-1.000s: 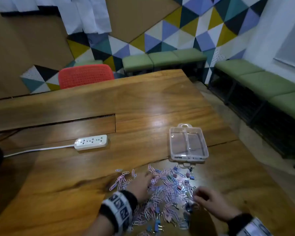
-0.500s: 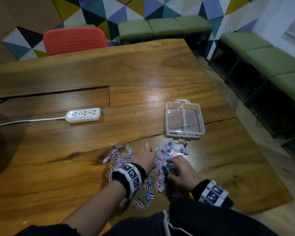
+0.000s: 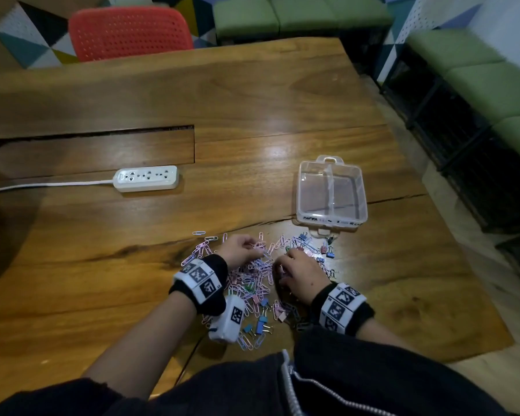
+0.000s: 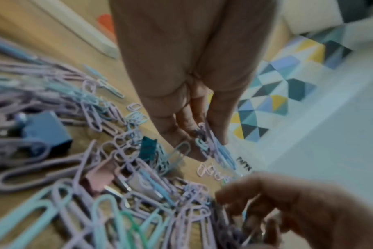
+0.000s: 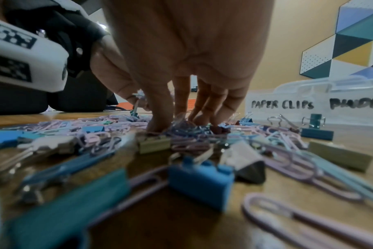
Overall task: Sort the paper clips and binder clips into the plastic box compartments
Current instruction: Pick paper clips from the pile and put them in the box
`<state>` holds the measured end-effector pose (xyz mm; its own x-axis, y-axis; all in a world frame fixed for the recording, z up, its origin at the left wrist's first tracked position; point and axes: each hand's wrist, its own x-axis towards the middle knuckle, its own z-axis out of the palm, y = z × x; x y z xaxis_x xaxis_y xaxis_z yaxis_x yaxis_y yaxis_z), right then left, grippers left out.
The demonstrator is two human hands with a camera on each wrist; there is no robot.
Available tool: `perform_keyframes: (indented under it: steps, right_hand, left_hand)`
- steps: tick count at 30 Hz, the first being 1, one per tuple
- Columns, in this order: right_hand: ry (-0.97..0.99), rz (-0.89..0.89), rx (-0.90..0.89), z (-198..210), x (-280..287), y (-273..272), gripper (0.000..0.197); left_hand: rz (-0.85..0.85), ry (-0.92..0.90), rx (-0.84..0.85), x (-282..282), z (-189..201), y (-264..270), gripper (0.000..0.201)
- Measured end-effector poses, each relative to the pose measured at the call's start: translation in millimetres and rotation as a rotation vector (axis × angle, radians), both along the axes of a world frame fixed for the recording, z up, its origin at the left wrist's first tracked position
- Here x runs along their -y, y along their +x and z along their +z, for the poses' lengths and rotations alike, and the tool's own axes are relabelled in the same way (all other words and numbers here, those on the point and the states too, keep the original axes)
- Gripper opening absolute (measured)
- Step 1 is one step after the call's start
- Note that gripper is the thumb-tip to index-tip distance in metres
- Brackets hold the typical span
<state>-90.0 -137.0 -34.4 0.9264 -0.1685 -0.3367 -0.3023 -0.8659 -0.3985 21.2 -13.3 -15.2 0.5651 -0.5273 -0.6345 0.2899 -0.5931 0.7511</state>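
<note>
On the near part of the brown wooden table [image 3: 252, 115], your left hand [image 3: 239, 250] pinches a few pastel paper clips [image 4: 209, 139] between thumb and fingertips, just above the mixed heap of pastel paper clips and small coloured binder clips [image 3: 258, 283]. Your right hand [image 3: 300, 273] digs curled fingers [image 5: 160, 107] into that heap (whether it actually grips anything, I cannot tell). Just beyond the heap, to the right, sits the clear two-compartment plastic box [image 3: 332, 217], both compartments holding nothing. Far left lies a white power strip [image 3: 147, 178].
</note>
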Motion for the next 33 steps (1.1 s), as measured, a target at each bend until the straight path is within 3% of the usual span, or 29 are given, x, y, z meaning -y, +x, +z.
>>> perform_keyframes:
  steps: [6,9,11,14,18,20,25,29,33]
  right_hand:
    - [0.082,-0.047,-0.046,0,2,5,0.022]
    - [0.182,-0.139,-0.021,-1,6,5,0.014]
    - [0.278,-0.244,0.054,2,9,2,0.008]
    - [0.537,-0.454,0.12,10,19,-5,0.009]
    - [0.973,-0.592,0.089,17,33,-17,0.021]
    - [1.122,-0.618,0.073,18,37,-22,0.022]
    - [1.131,-0.603,-0.009,18,36,-32,0.028]
    - [1.143,-0.715,-0.064,14,32,-33,0.026]
    - [1.129,-0.792,0.016,14,25,-29,0.02]
  left_hand:
    - [0.329,-0.183,-0.448,4,-1,-5,0.019]
    - [0.368,-0.228,-0.512,8,-1,-10,0.023]
    - [0.305,-0.154,-0.412,11,-3,-10,0.029]
    - [0.072,-0.002,-0.147,13,-3,-11,0.025]
    - [-0.405,0.267,0.418,10,-6,-19,0.035]
    - [-0.56,0.349,0.631,6,-7,-23,0.038]
    - [-0.68,0.43,0.618,1,-16,-31,0.069]
    - [-0.656,0.398,0.646,0,-22,-38,0.048]
    - [-0.66,0.404,0.691,1,-20,-45,0.035]
